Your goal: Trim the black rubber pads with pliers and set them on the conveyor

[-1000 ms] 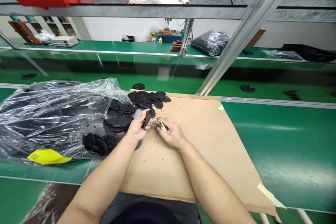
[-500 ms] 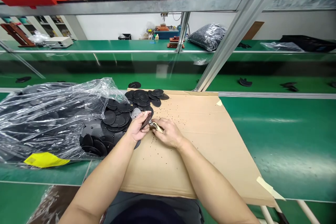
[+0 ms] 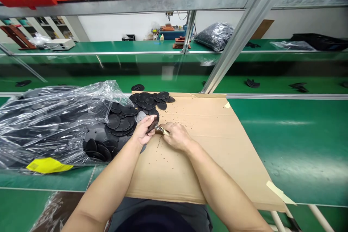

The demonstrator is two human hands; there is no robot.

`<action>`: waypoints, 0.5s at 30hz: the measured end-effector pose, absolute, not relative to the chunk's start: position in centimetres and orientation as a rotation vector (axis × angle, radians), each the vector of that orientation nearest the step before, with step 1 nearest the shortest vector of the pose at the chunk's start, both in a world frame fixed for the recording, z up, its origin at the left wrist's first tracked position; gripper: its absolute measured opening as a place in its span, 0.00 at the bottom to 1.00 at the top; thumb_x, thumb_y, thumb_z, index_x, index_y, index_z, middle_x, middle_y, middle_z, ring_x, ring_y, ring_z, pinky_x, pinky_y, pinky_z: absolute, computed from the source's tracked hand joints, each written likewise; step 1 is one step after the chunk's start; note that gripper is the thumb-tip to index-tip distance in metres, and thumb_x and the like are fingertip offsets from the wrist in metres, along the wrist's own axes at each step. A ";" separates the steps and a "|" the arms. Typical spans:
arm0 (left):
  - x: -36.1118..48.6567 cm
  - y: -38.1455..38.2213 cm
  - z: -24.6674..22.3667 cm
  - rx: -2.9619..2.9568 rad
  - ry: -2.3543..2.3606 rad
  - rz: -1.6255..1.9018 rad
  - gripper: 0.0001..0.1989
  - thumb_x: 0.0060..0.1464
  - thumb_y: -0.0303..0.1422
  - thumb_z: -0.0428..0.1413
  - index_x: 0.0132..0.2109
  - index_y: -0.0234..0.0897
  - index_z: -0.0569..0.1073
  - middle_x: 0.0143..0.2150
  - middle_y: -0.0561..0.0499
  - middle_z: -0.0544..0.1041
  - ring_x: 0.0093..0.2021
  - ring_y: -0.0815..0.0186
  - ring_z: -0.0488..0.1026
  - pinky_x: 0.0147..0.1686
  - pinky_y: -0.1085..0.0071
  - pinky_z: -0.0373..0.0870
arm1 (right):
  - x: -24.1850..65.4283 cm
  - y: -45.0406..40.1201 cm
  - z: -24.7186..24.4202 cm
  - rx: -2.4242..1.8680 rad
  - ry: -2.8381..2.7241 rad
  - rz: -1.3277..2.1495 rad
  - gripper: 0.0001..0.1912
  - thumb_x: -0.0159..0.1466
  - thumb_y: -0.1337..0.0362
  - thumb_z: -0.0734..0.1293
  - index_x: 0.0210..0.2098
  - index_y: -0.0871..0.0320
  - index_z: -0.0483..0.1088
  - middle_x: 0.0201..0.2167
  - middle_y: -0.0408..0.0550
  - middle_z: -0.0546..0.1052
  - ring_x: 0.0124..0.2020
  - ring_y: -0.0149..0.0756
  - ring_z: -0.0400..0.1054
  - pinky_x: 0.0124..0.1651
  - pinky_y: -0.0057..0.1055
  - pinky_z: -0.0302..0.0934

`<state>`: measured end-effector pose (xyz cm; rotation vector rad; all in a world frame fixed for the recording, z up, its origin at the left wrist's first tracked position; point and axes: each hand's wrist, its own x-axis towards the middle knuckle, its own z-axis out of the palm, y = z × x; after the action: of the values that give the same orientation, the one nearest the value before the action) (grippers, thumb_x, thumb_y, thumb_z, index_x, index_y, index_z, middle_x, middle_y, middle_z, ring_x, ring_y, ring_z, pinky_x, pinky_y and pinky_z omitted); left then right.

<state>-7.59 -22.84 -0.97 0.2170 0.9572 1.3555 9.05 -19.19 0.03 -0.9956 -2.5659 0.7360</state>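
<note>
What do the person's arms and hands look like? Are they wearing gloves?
No gloves! The left hand and right hand are bare, and I can't see any rings or a watch. Both forearms are bare too, with no sleeves on them. Dark clothing shows at the bottom of the view.

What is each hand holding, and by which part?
The left hand pinches a black disc by its edge. The right hand grips a small metal tool by its rear end, tip toward the disc; its type is unclear.
</note>
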 end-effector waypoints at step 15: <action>-7.9 -21.9 -1.6 0.171 0.886 1.837 0.18 0.41 0.34 0.68 0.38 0.36 0.71 0.29 0.55 0.73 0.25 0.76 0.67 0.26 0.79 0.65 | 8.9 -17.8 -3.0 -1.115 -2.200 0.642 0.07 0.58 0.68 0.60 0.36 0.57 0.67 0.33 0.50 0.71 0.37 0.40 0.65 0.42 0.36 0.62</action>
<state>-7.90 -21.88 -1.57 0.1707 0.8860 1.8365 8.89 -17.79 -3.03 -1.1146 -2.1997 0.6422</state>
